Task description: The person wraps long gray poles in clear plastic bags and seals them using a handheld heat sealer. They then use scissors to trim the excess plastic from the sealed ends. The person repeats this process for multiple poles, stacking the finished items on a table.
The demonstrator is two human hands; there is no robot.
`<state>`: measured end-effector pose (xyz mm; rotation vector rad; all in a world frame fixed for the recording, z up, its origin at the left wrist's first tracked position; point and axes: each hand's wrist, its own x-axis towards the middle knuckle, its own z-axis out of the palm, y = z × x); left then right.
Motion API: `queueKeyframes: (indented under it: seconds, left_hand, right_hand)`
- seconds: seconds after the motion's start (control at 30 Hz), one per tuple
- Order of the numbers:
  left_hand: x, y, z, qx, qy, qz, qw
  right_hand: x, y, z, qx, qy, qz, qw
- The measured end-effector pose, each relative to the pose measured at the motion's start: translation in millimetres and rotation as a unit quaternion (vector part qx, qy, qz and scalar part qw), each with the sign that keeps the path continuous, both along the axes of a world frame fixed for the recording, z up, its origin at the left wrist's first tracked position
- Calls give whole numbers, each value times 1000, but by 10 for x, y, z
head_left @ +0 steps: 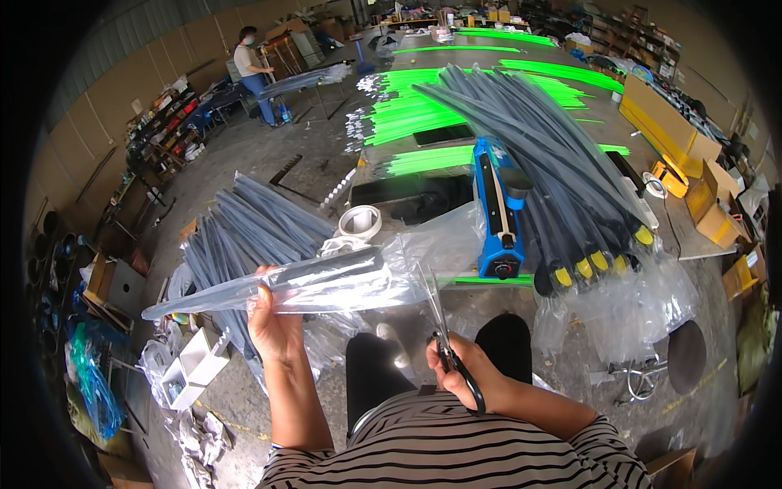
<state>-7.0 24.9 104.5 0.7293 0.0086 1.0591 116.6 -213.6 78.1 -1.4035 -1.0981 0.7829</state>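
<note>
My left hand (274,326) is closed around a long clear plastic sleeve (350,281) with a dark, slender item inside. The sleeve lies across in front of me, its narrow end toward the left. Its loose clear end reaches right toward a blue bench sealer (499,216). In my right hand (468,371) is a pair of black-handled scissors (458,367), blades pointing up at the sleeve's loose right end. Whether the blades touch the plastic, I cannot tell. A roll of white tape (360,222) stands just beyond the sleeve.
Many wrapped grey lengths (244,228) lie at the left, and another wrapped pile (538,155) with yellow ends crosses the table at the right. Bright green rods (423,106) cover the table beyond. A person (255,73) stands at the far left. A white box (195,367) sits low left.
</note>
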Motion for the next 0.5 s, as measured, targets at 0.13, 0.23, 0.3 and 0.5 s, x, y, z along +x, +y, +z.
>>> queueKeyframes:
  seconds: [0.13,0.23,0.3,0.5]
  left_hand:
    - [2,-4,-13,0,5,-4,1000]
    - [11,-26,3,3,5,-7,1000]
    - [12,-34,2,-1,7,-4,1000]
    - [5,-44,1,-8,7,-1,1000]
  right_hand:
    - [-27,5,0,42,-47,-43,997]
    - [-35,-4,-18,58,-67,-57,994]
    - [-35,-10,-29,68,-75,-62,993]
    - [-42,-52,-57,55,-73,-77,993]
